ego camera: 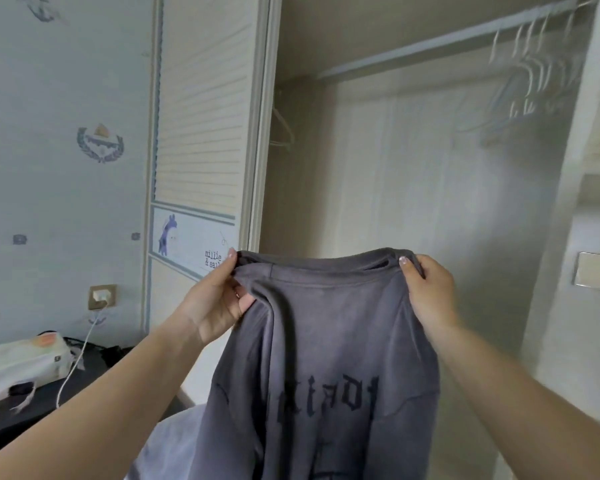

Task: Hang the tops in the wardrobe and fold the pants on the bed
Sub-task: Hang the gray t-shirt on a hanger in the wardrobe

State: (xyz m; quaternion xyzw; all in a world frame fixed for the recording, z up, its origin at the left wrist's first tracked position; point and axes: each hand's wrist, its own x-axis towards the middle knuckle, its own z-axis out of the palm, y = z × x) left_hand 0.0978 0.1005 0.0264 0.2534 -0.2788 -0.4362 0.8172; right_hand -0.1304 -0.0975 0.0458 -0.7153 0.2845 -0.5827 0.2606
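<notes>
Soft grey top [326, 341] with dark gothic lettering, unreadable, hangs before the open wardrobe [413, 150]; left hand [215, 299] and right hand [426, 292] fingers pinch its collar corners; door sticker [213, 259] reads "millie"

A dark worktop [32, 407] at lower left carries a white pack of wipes [21, 362] and a white charging cable [75, 362]. The wardrobe's rail [430, 43] bears white hangers [534, 74].

Soft, even daylight, no hard shadows. Hangers [534, 74] at upper right smeared by motion blur. Wide-angle bending at frame edges; wardrobe [413, 168] interior hazy, slightly washed out.
</notes>
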